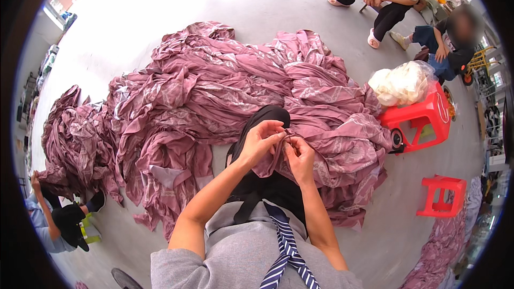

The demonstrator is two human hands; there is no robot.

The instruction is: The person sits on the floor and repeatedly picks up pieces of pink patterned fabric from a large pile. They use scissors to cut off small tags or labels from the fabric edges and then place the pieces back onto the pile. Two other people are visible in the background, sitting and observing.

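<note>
A great heap of dusty-pink patterned fabric lies in folds on the floor in front of me and reaches over my lap. My left hand pinches a darker edge of this fabric between thumb and fingers. Close beside it, my right hand grips the same edge with its fingertips, and a fold hangs down between the two hands. Whether anything small is also held between the fingers is too fine to make out. My black trouser leg shows behind the hands.
A red plastic stool with a white bundle in a clear bag stands at the right. Another red stool is nearer. Two people sit at the far right; a person at the left handles the heap. More pink fabric lies lower right.
</note>
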